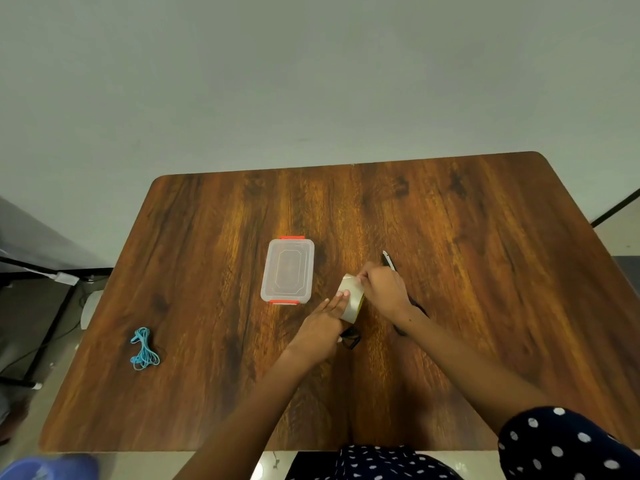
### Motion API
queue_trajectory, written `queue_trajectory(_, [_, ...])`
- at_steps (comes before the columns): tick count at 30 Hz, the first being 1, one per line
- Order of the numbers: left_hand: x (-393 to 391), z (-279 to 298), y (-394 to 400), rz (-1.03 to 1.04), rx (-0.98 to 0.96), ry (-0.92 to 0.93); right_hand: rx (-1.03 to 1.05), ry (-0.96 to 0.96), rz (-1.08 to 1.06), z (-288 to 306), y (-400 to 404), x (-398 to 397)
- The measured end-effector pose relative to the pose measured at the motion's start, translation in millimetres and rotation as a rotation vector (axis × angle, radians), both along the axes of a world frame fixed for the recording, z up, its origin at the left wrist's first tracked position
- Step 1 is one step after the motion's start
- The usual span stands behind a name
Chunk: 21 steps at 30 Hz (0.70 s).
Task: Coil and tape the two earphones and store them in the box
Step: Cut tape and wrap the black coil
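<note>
A clear plastic box [288, 270] with orange latches stands closed at the table's middle. A roll of clear tape [353, 297] is upright just right of it. My left hand [323, 325] holds the roll from the near side, fingers laid along its face. My right hand [384, 289] pinches at the roll's top edge. A black earphone [350, 337] lies partly hidden under my left hand. The blue earphone [143, 349] lies bundled near the left edge of the table, away from both hands.
Scissors [389, 261] lie behind my right hand, their black handles [403, 327] showing near my right wrist. The wooden table [485, 271] ends at a grey wall behind. A black table frame and cables stand on the floor to the left.
</note>
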<state>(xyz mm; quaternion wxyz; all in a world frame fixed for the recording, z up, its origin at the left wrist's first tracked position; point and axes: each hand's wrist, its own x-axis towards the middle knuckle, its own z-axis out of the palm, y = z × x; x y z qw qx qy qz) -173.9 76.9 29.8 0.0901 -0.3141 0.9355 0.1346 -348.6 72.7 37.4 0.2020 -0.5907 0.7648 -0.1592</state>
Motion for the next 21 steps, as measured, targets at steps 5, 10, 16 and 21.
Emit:
queue_trajectory(5, [4,-4,8,0.058,0.024,0.044,0.026,-0.157,-0.061,7,-8,-6])
queue_trajectory(10, [12,-8,11,0.081,0.057,0.038,0.087,-0.345,-0.155,6,-14,-16])
queue_trajectory(16, [18,-10,7,0.044,0.028,0.067,0.175,-0.541,-0.261,11,-10,-22])
queue_trajectory(21, [3,-9,9,-0.026,0.032,0.056,0.090,-0.346,-0.191,19,-8,-22])
